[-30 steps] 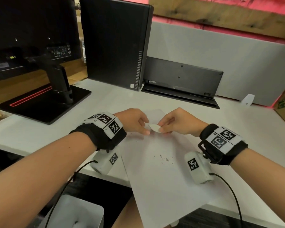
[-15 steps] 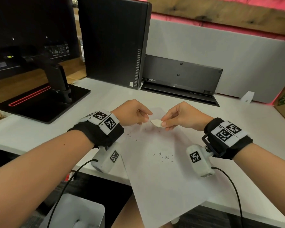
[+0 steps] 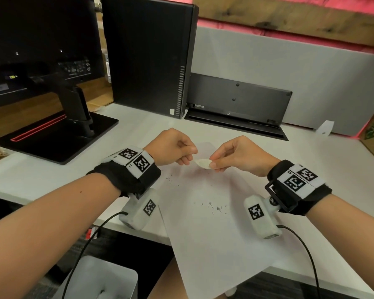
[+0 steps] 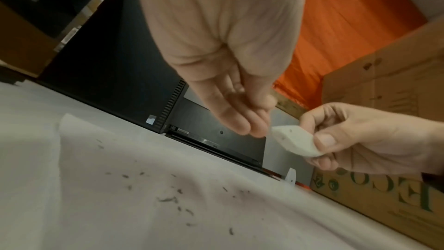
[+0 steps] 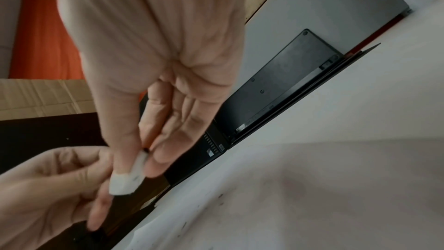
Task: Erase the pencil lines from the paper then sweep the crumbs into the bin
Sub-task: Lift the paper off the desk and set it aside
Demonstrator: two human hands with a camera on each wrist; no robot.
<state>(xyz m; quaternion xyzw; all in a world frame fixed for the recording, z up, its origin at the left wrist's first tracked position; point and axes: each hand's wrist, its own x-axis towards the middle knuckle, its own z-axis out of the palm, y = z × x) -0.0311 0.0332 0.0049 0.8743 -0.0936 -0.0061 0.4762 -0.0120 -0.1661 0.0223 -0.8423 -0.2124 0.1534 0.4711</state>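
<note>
Both hands hover just above the far end of a white sheet of paper. The right hand pinches a white eraser between thumb and fingers; the left hand, fingers curled and holding nothing, nearly meets the eraser's free tip. Dark crumbs dot the paper, which overhangs the white tabletop. A pale bin stands below. A black computer tower and monitor stand behind.
</note>
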